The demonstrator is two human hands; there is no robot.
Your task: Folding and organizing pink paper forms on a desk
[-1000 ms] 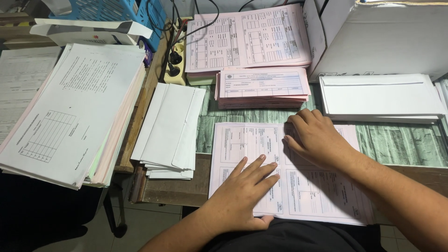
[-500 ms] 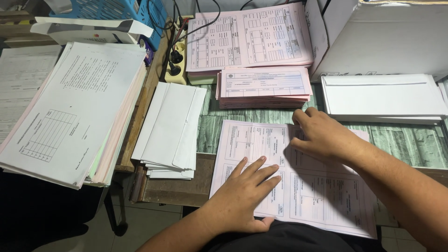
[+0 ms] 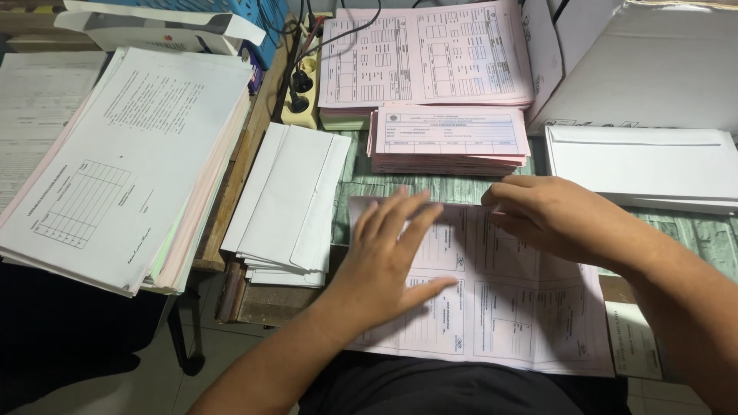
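A pink printed form lies flat on the desk's near edge in front of me. My left hand rests palm-down on its left half, fingers spread and blurred by motion. My right hand presses on the form's upper right part, with fingertips at the top edge near the middle. Whether those fingers pinch the paper, I cannot tell. Just beyond the form sits a stack of folded pink slips.
White envelopes are piled to the left of the form. A thick stack of printed sheets lies far left. More pink forms sit at the back, a power strip beside them, a white box and white envelopes at right.
My left hand slid up the form from its lower left toward the top. My right hand moved slightly up and left along the top edge.
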